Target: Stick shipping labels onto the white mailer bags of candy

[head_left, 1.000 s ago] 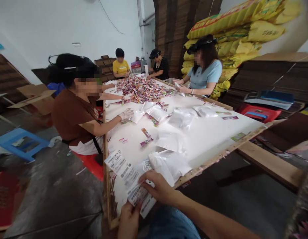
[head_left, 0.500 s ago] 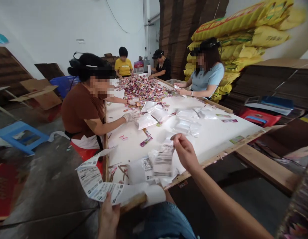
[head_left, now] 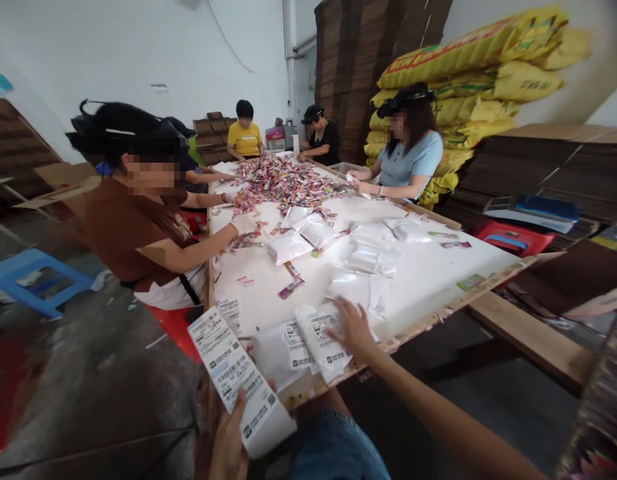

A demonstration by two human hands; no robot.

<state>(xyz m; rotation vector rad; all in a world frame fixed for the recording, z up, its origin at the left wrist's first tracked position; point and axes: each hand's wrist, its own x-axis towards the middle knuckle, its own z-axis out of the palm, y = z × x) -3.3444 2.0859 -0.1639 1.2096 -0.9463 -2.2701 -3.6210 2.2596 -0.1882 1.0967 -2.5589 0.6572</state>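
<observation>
My left hand grips a long strip of printed shipping labels, which hangs over the table's near left corner. My right hand rests with fingers spread on a white plastic parcel bearing a shipping label. Under and left of that parcel lies another labelled white parcel. Just beyond my right hand is a white parcel with no label visible. Farther up the table sit several more white parcels.
A heap of small colourful packets covers the table's far part. To the left a co-worker's gloved hand touches loose packets. Other people stand or sit around the table. A blue stool is on the floor at left.
My right hand has gone from pinching a label above the parcel to lying spread on it; the label is now on the parcel. The label strip in my left hand has straightened out.
</observation>
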